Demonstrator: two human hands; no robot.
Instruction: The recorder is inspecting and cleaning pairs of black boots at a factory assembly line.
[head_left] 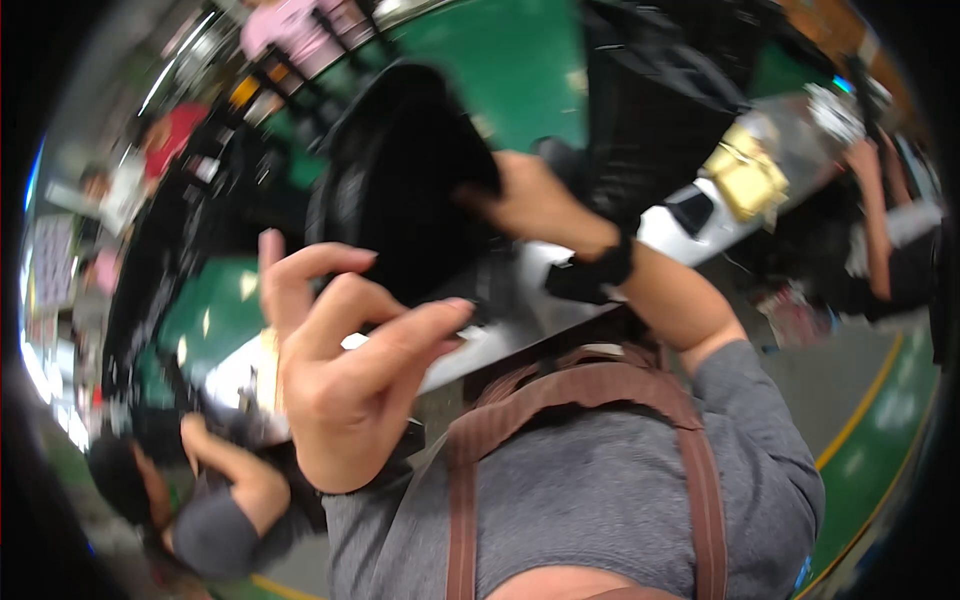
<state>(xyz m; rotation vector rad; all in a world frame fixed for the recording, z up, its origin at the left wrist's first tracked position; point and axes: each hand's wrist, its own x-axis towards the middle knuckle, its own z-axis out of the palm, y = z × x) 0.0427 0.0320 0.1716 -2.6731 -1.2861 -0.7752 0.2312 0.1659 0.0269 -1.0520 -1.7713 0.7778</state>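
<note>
Black fabric piece [400,180] pinched in right hand [530,205] (raised) — left hand [345,370] just below, loosely open, empty.

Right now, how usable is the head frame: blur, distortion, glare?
Head view: motion blur smears the left hand and right hand; the black fabric item is a dark, detail-less mass; fisheye bends the white table edge; bright glare at the left rim.
</note>
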